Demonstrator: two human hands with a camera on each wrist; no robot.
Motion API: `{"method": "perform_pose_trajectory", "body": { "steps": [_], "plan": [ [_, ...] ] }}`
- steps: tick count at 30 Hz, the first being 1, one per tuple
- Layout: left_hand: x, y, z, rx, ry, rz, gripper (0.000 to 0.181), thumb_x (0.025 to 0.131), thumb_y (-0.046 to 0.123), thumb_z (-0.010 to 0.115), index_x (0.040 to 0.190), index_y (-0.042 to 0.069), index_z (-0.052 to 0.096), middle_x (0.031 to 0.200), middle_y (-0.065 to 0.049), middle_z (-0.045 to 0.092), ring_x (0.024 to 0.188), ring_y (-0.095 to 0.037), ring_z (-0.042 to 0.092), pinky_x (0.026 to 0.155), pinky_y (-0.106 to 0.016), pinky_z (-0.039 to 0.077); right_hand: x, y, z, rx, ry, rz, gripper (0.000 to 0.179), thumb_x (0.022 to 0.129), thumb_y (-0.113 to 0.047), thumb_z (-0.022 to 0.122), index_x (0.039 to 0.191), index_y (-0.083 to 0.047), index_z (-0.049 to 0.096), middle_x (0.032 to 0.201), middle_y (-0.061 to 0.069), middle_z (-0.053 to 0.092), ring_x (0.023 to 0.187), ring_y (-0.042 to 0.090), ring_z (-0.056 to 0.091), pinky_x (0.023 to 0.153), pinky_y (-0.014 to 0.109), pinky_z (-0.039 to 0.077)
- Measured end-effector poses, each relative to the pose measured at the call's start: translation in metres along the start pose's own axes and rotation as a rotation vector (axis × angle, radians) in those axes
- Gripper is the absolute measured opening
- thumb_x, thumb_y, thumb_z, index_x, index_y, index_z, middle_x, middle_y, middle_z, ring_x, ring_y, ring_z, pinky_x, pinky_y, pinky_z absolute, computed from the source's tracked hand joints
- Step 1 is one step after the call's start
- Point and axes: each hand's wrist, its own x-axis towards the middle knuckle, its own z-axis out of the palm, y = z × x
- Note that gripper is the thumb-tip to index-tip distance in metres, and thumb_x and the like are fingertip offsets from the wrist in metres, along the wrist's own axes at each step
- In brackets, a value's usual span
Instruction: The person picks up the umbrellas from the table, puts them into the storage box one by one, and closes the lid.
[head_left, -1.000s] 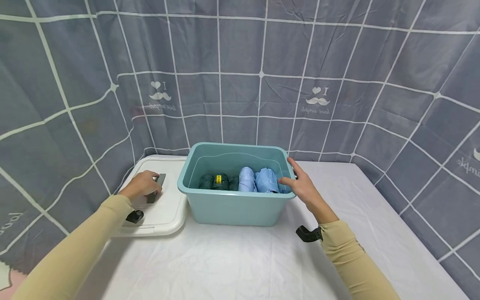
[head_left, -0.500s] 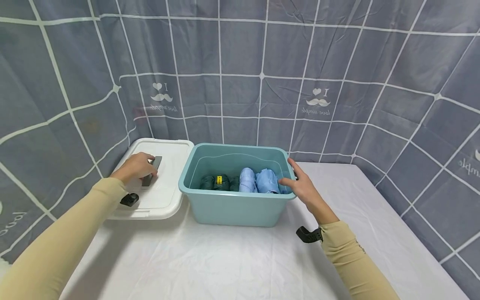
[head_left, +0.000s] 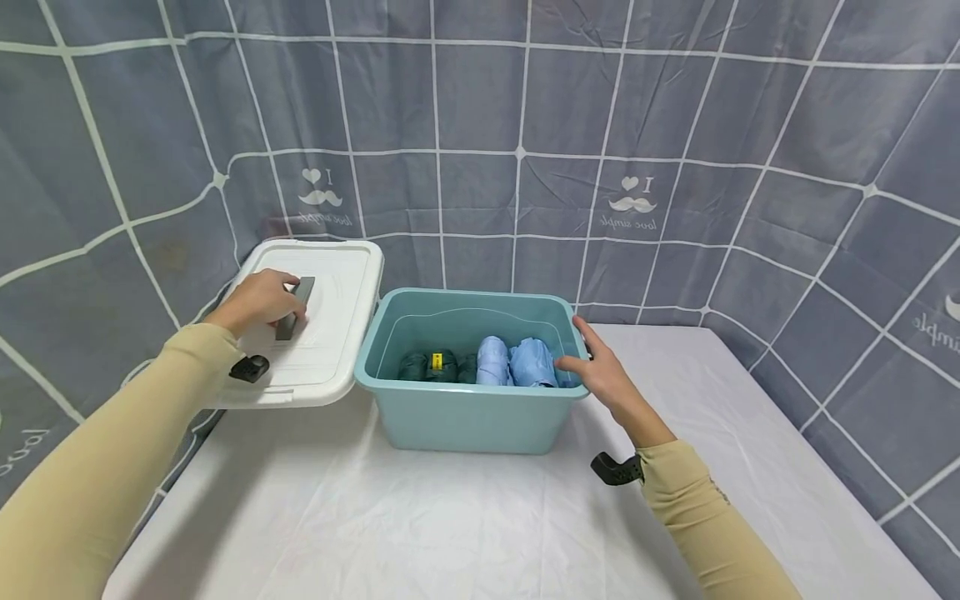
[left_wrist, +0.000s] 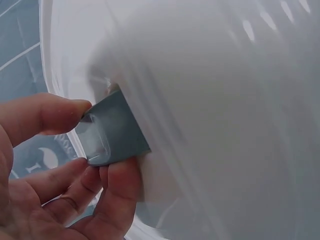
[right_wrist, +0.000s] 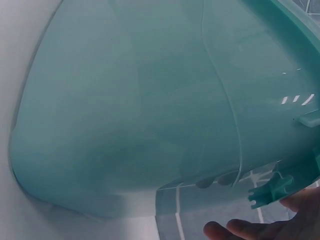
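Observation:
My left hand (head_left: 258,302) pinches the grey handle (head_left: 298,304) of a white lid (head_left: 341,321), thumb on one side and fingers on the other in the left wrist view. The lid hangs raised at the left, its right edge beside a teal storage bin (head_left: 465,417). My right hand (head_left: 606,379) holds the bin's right rim, thumb over the inside and fingers outside. Fingertips (right_wrist: 220,231) show below the rim in the right wrist view. Inside the bin lie dark green rolled bundles (head_left: 442,365) with a yellow label and light blue bundles (head_left: 532,364).
The bin stands on a table with a white cloth (head_left: 450,525). Grey gridded curtains (head_left: 480,192) enclose the back and both sides, close behind the bin and lid. Black wrist mounts (head_left: 617,468) sit at both cuffs.
My left hand has lifted the lid by its handle, upward and slightly left in the head view. The bin and my right hand have stayed in place.

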Motion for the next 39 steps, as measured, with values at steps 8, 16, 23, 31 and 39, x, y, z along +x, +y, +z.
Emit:
{"method": "perform_pose_trajectory", "body": {
  "steps": [8,16,23,31,39],
  "plan": [
    [0.001,0.012,-0.017,-0.019,0.064,0.052,0.075,0.084,0.018,0.069,0.149,-0.006,0.041,0.118,-0.029,0.064,0.064,-0.022,0.063,0.063,-0.033,0.046,0.001,-0.001,0.0,0.001,0.003,0.0,0.088,0.093,-0.027,0.063,0.164,-0.033,0.011,0.169,0.015,0.013,0.153,0.041,0.018,0.116,0.064,0.026],
    [0.005,0.028,-0.032,-0.002,0.089,0.124,0.069,0.083,0.015,0.069,0.146,-0.002,0.046,0.122,-0.03,0.061,0.072,-0.026,0.064,0.063,-0.033,0.048,0.001,0.001,0.002,0.014,0.008,0.005,0.088,0.092,-0.026,0.064,0.164,-0.032,0.013,0.168,0.014,0.015,0.153,0.04,0.02,0.116,0.063,0.026],
    [0.007,0.053,-0.04,0.027,0.069,0.184,0.068,0.082,0.009,0.065,0.147,-0.001,0.047,0.122,-0.028,0.059,0.086,-0.032,0.061,0.063,-0.032,0.049,0.001,0.001,0.001,0.01,0.01,0.0,0.089,0.092,-0.027,0.064,0.164,-0.031,0.012,0.169,0.014,0.015,0.152,0.041,0.021,0.115,0.065,0.026],
    [0.01,0.086,-0.038,0.059,-0.01,0.24,0.068,0.084,0.007,0.065,0.15,0.004,0.046,0.121,-0.023,0.056,0.087,-0.028,0.058,0.066,-0.033,0.049,0.001,0.002,0.0,0.003,0.013,0.007,0.089,0.092,-0.027,0.064,0.164,-0.032,0.012,0.169,0.013,0.014,0.152,0.041,0.02,0.115,0.065,0.026],
    [0.014,0.113,-0.023,0.126,-0.06,0.344,0.07,0.08,0.001,0.064,0.148,0.007,0.05,0.113,-0.017,0.056,0.089,-0.027,0.052,0.073,-0.038,0.043,-0.001,0.0,0.001,0.008,0.013,0.007,0.089,0.092,-0.027,0.063,0.163,-0.034,0.011,0.169,0.011,0.014,0.152,0.04,0.021,0.115,0.065,0.026]
  ]
}}
